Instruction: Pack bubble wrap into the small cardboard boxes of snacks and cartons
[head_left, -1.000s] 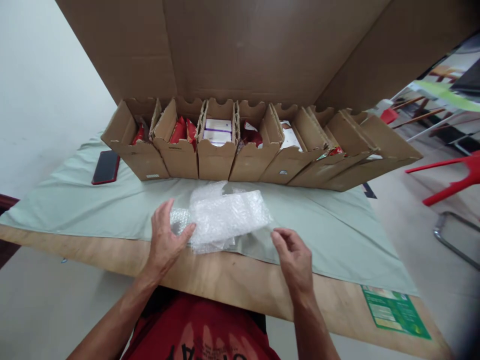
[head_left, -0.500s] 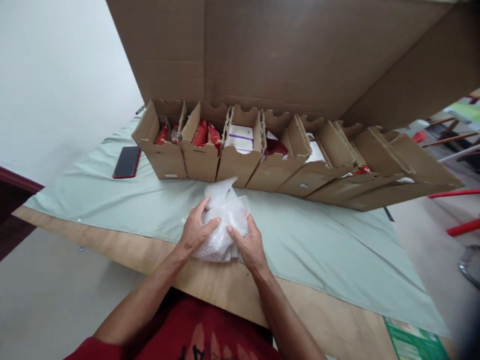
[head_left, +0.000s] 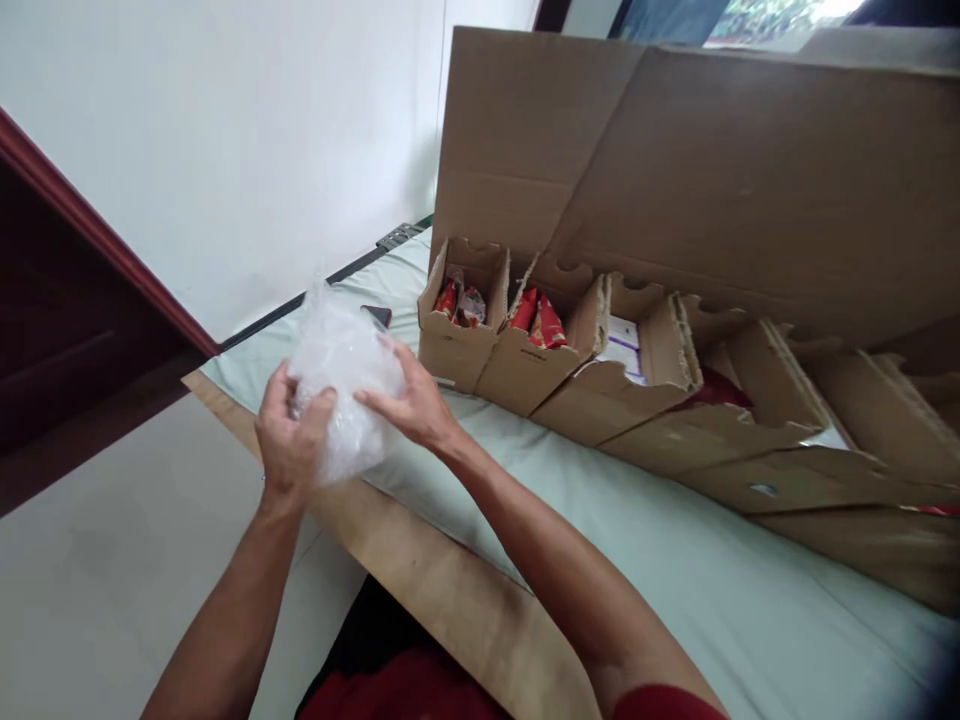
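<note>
A bundle of clear bubble wrap (head_left: 345,370) is gripped between both my hands over the left end of the table. My left hand (head_left: 289,435) closes on its near left side, the thumb lying across the front. On the right side, my right hand (head_left: 409,400) presses with its thumb in front and the fingers partly hidden behind the plastic. What lies inside the wrap, if anything, cannot be made out. Part of a phone (head_left: 376,316) shows on the cloth just behind the bundle.
Several open cardboard bins (head_left: 465,350) stand in a row, holding red packets (head_left: 538,318) and white-purple boxes (head_left: 622,345). A tall cardboard panel (head_left: 712,180) rises behind them. Pale green cloth (head_left: 525,490) covers the wooden table (head_left: 420,560). A white wall (head_left: 285,130) and dark red door (head_left: 82,330) are left.
My hands have lifted the bubble wrap off the table and carried it left. The view has turned left, showing more of the wall and the door.
</note>
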